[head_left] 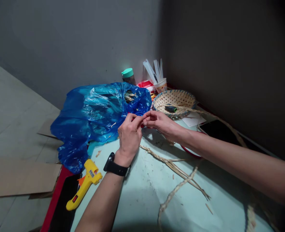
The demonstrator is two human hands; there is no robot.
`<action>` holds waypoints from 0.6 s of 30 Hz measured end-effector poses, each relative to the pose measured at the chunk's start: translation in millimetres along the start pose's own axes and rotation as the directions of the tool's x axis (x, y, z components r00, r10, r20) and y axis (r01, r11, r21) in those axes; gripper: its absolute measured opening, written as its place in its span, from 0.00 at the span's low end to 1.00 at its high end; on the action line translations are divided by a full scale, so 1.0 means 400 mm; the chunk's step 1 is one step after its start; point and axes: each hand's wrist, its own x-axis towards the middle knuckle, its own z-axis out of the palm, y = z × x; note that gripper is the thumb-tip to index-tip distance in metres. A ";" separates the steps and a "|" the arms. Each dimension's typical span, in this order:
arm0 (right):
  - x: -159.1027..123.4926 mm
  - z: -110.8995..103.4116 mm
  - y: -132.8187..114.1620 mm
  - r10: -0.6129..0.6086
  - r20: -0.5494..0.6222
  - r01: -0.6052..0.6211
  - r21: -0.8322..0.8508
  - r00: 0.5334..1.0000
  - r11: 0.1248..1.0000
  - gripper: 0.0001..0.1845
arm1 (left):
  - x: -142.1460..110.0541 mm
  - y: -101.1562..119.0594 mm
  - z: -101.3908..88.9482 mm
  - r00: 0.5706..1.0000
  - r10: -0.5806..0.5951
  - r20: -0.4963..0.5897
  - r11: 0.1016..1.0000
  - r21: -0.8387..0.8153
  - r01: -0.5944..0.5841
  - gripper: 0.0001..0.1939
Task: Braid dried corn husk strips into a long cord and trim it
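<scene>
My left hand [130, 133], a dark watch [115, 166] on its wrist, is closed with its fingertips pinched against those of my right hand [158, 123]. The right hand is closed too, thumb and fingers together. A bit of red shows at the fingertips, but what they pinch is too small and hidden to name. Just below the hands lies a partly braided straw strand [165, 159] with loose ends spreading to the lower right. A longer straw braid [177, 188] curves across the table under my right forearm.
A blue plastic bag [84, 112] holding straw covers the back left. Behind the hands stand a teal-lidded bottle [128, 75], a paper cup [161, 86] of glue sticks and a woven basket [178, 96]. A yellow glue gun [84, 187] lies left; a phone [218, 130] lies right.
</scene>
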 end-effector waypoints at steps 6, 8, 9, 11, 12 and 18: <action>0.014 -0.004 0.023 -0.038 0.007 0.038 -0.059 0.999 0.998 0.10 | -0.004 -0.008 0.007 0.997 0.054 0.061 0.997 0.049 -0.057 0.11; 0.019 -0.005 0.039 -0.064 -0.006 0.063 -0.116 0.998 0.991 0.09 | -0.002 -0.007 0.007 0.993 0.045 0.107 0.995 0.078 -0.054 0.10; 0.020 -0.004 0.046 -0.083 -0.022 0.078 -0.160 0.996 0.984 0.08 | -0.001 -0.005 0.006 0.991 0.034 0.129 0.994 0.101 -0.047 0.09; 0.020 -0.001 0.055 -0.127 -0.060 0.108 -0.247 0.990 0.963 0.07 | 0.001 0.001 0.001 0.986 0.012 0.166 0.986 0.160 -0.039 0.07; 0.017 0.001 0.056 -0.167 -0.074 0.137 -0.305 0.983 0.942 0.07 | 0.002 0.004 -0.003 0.984 0.003 0.178 0.980 0.195 -0.038 0.07; -0.020 0.020 0.028 -0.467 0.046 0.374 -0.669 0.883 0.642 0.09 | 0.002 0.010 -0.032 0.965 -0.014 0.262 0.953 0.295 -0.066 0.08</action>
